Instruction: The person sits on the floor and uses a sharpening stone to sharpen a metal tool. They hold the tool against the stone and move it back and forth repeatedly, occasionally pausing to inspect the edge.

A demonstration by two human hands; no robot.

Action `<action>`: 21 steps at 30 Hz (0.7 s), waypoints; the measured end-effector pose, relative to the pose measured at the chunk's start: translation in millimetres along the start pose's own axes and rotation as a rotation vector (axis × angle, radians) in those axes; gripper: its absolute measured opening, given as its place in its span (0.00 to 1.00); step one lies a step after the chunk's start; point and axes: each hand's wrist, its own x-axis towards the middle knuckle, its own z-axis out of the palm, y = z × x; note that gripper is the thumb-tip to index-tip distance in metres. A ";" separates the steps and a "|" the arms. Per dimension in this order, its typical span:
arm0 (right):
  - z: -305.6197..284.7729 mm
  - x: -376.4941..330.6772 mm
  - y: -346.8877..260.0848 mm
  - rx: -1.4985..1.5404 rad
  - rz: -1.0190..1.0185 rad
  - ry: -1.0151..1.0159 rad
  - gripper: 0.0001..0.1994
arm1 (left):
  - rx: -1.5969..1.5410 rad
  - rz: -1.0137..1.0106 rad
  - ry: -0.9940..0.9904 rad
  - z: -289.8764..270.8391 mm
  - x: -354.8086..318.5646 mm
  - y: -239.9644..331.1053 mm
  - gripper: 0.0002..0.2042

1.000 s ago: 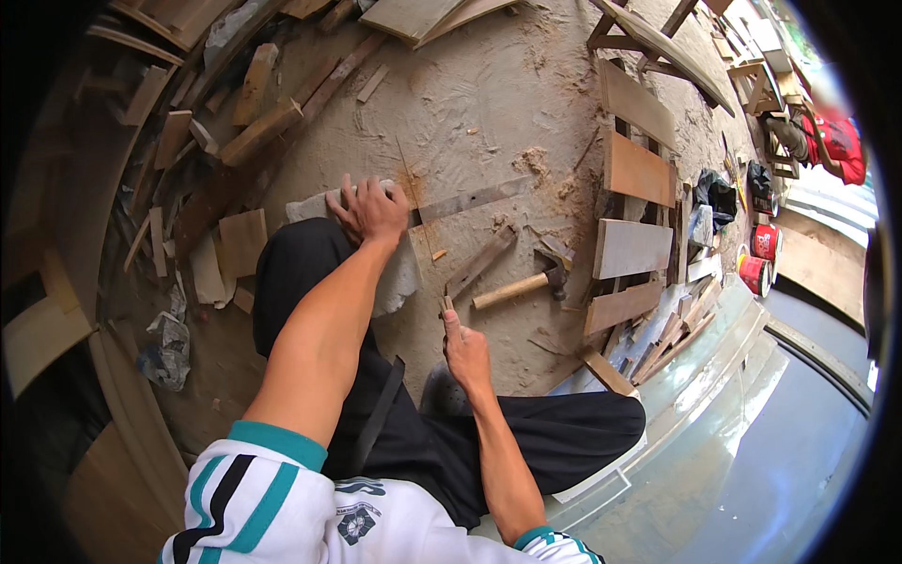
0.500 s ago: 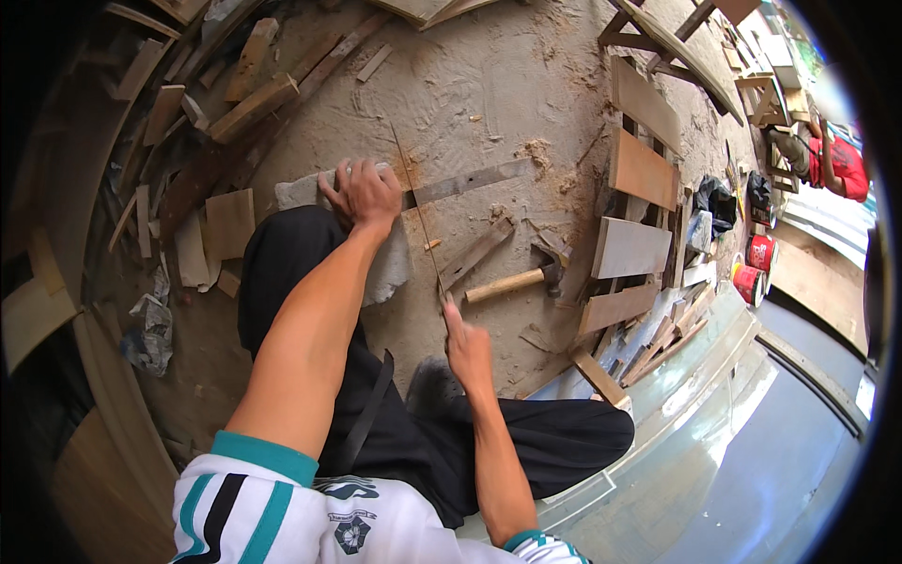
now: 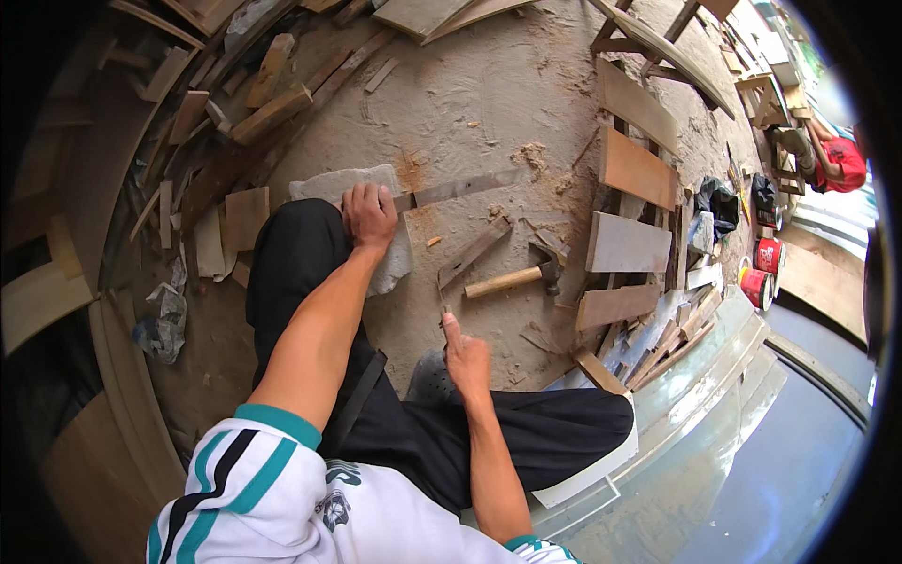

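My left hand (image 3: pixel 369 218), fingers bent and pressed together, holds a narrow wood strip (image 3: pixel 470 186) down on a pale concrete block (image 3: pixel 393 268). The strip's free end reaches out to the right over the dusty floor. My right hand (image 3: pixel 467 362) is closed round the handle of a saw (image 3: pixel 443 297), its index finger laid along the blade side. Seen edge-on, the blade is a thin line, and its far part is hard to make out. A claw hammer (image 3: pixel 505 281) with a wooden handle lies right of the saw, beside a short wood offcut (image 3: pixel 476 252).
Slatted boards (image 3: pixel 628 242) stand at the right, with glass-like sheets (image 3: pixel 676 432) below. Scrap wood (image 3: pixel 272 113) is heaped at the left near a crumpled plastic bag (image 3: pixel 167 320). Red buckets (image 3: pixel 757 285) and a person in red (image 3: pixel 839 162) are farther right.
My right hand has drawn the saw back toward me, and less of its blade shows. My left hand stays on the strip, its fingers more bunched. The view has shifted slightly.
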 end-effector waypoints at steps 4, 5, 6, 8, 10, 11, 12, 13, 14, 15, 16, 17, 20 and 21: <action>9.3 -4.5 20.4 0.049 -0.020 0.022 0.40 | 0.027 -0.011 -0.011 1.0 -3.7 5.5 0.13; 9.3 -0.5 19.8 0.034 -0.012 0.023 0.40 | 0.042 -0.002 -0.010 0.5 -2.3 6.3 0.12; 9.0 2.2 18.4 0.020 -0.005 0.025 0.40 | 0.058 0.007 -0.009 0.0 -0.1 7.0 0.12; 5.0 2.6 13.7 0.031 0.000 0.015 0.40 | 0.049 0.032 -0.025 -2.0 5.8 7.9 0.13; 2.7 1.1 8.7 0.039 -0.016 0.013 0.40 | 0.000 0.062 -0.061 -5.3 14.6 7.9 0.13; 1.9 -0.2 7.3 0.040 -0.028 0.018 0.40 | -0.024 0.018 -0.065 -6.7 17.1 10.1 0.14; 1.1 -1.2 5.7 0.040 -0.040 0.022 0.40 | -0.049 -0.027 -0.068 -7.9 20.0 13.3 0.14; -0.4 -2.1 3.6 0.045 -0.034 0.015 0.40 | -0.074 -0.072 -0.071 -7.7 23.0 15.9 0.14; 0.2 -3.2 1.0 0.048 -0.029 0.002 0.40 | -0.057 -0.087 -0.037 -3.5 22.9 12.3 0.13; 1.1 -3.6 -1.6 0.050 -0.024 -0.012 0.40 | -0.039 -0.102 -0.001 3.2 22.1 8.0 0.13; 2.5 -3.0 -4.1 0.047 -0.021 -0.017 0.40 | -0.020 -0.118 0.035 8.0 23.7 3.3 0.13; 2.0 -5.5 -0.8 0.038 0.002 -0.014 0.40 | -0.026 -0.126 0.024 9.8 21.5 5.8 0.12; -9.2 -18.2 2.8 0.005 0.072 -0.020 0.39 | -0.046 -0.133 0.010 12.2 20.5 10.9 0.10; -13.2 -24.0 1.5 -0.006 0.093 -0.035 0.39 | -0.044 -0.123 0.017 9.8 20.7 9.9 0.10</action>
